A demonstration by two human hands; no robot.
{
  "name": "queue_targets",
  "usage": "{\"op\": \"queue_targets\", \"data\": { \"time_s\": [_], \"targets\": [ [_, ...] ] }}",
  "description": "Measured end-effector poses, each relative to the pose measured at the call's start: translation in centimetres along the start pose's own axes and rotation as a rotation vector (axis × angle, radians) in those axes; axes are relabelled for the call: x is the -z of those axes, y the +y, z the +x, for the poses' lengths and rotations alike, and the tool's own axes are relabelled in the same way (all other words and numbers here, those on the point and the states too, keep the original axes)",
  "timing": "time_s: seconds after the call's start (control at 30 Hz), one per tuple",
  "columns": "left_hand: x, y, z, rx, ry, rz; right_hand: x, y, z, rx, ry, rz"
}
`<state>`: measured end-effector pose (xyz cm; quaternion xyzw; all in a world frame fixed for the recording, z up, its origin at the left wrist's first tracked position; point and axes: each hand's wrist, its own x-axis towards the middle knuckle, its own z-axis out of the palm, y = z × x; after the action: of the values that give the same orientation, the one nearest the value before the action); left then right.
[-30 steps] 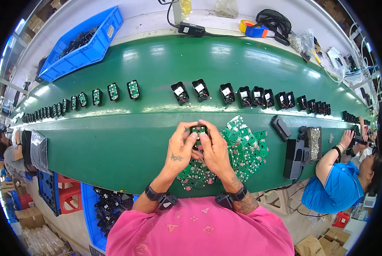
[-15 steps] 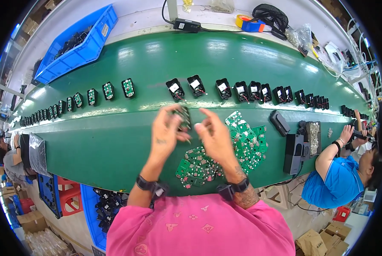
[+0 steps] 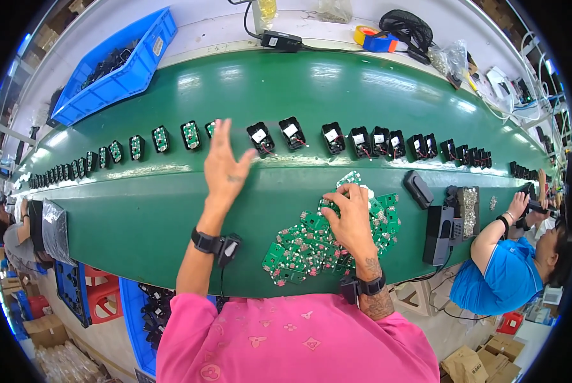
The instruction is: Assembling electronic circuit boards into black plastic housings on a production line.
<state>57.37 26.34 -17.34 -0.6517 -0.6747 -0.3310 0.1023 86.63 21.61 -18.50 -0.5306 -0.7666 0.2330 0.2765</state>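
My left hand [image 3: 225, 167] is open, its fingers stretched out over the row on the green bench. Its fingertips partly cover a black plastic case [image 3: 210, 129] with a green circuit board inside. To its right stands another black case [image 3: 260, 138], with a white block and a red wire in it. My right hand [image 3: 351, 220] reaches into a heap of green circuit boards [image 3: 298, 246], fingers bent and closed on a circuit board [image 3: 326, 205] at the heap's upper part.
Black cases with boards run leftward, and cases with white blocks [image 3: 334, 137] run rightward. A blue bin [image 3: 116, 76] of black parts stands far left. Right of the heap are a black case half [image 3: 419, 187] and a dark grey device [image 3: 436, 235]. A co-worker in blue [image 3: 500, 271] sits at right.
The black case that was between my hands now stands at the right end of the board-filled row. My left hand has moved up and opened; my right hand has moved right onto the heap.
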Motion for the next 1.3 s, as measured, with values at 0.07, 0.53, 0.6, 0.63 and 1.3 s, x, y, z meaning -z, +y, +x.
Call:
{"op": "queue_targets", "data": {
  "time_s": [0.07, 0.53, 0.6, 0.63, 1.3],
  "targets": [
    [0.0, 2.6, 0.0, 0.019, -0.068, -0.02, 0.1, 0.3, 0.2, -0.001, 0.016, 0.028],
    [1.7, 7.0, -2.7, 0.062, -0.232, -0.387, 0.6, -1.2, 0.8, 0.052, 0.145, 0.261],
    [2.6, 8.5, -3.5, 0.025, -0.248, -0.422, 2.4, -3.6, 1.2, -0.006, -0.066, 0.427],
    [2.8, 9.0, -3.6, 0.029, -0.251, -0.421, 2.3, -3.8, 1.4, -0.009, -0.07, 0.428],
    [2.1, 10.1, -9.0, 0.401, -0.403, -0.995, 3.6, -4.0, 1.0, -0.278, -0.285, 0.978]
  ]
}}
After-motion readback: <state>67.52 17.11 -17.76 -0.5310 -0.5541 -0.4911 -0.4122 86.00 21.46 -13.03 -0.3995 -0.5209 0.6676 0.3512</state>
